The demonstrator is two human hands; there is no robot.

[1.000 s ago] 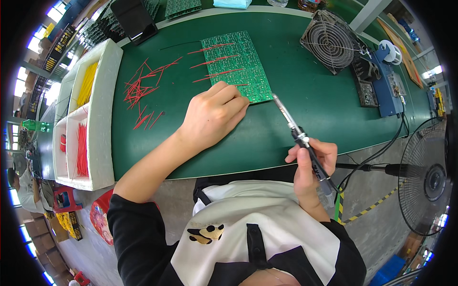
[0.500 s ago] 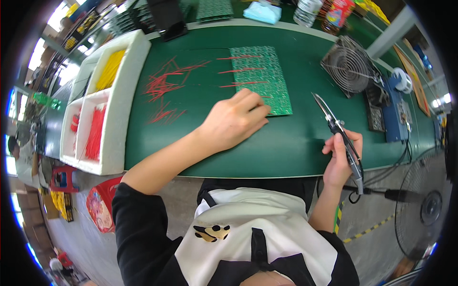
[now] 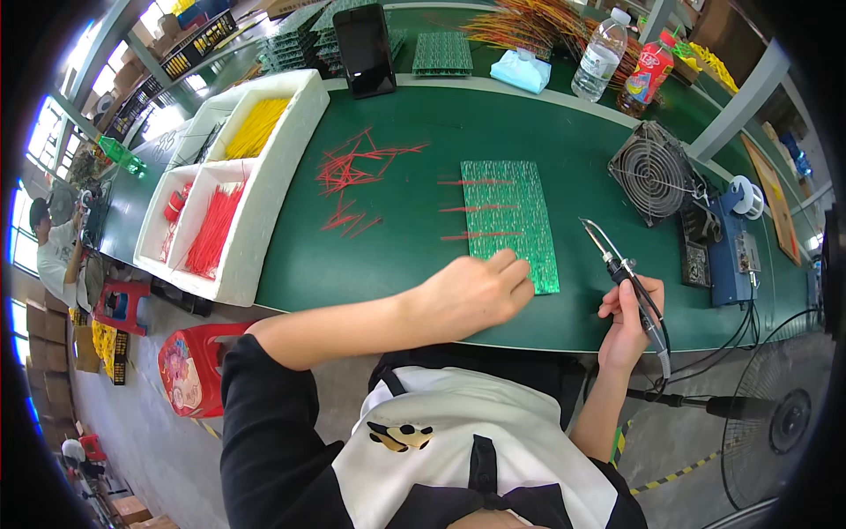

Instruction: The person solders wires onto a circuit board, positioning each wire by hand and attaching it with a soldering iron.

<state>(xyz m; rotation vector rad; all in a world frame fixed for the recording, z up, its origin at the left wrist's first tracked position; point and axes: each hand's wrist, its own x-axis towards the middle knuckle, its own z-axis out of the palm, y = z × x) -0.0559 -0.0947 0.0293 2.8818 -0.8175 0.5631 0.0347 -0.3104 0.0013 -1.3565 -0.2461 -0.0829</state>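
My left hand [image 3: 483, 294] is closed over the near end of a green circuit board [image 3: 507, 198], its fingertips pinched. Whatever lies between them is hidden. Three red wires [image 3: 480, 209] lie across the board, their left ends sticking out past its edge. My right hand [image 3: 630, 319] grips a soldering iron [image 3: 623, 271] by its black handle, to the right of the board. The iron's tip points up and left, apart from the board. Loose red wires [image 3: 357, 167] lie scattered on the green table left of the board.
A white foam box [image 3: 280, 189] with yellow and red wires stands at left. A fan unit with a round guard [image 3: 652, 172] and a blue soldering station [image 3: 731, 238] stand at right. Along the back are a phone [image 3: 365, 51], tissues [image 3: 522, 70] and two bottles [image 3: 601, 55].
The view has shifted. The board has slid nearer to me across the table, and my left hand has moved with it. My right hand still holds the soldering iron in much the same place.
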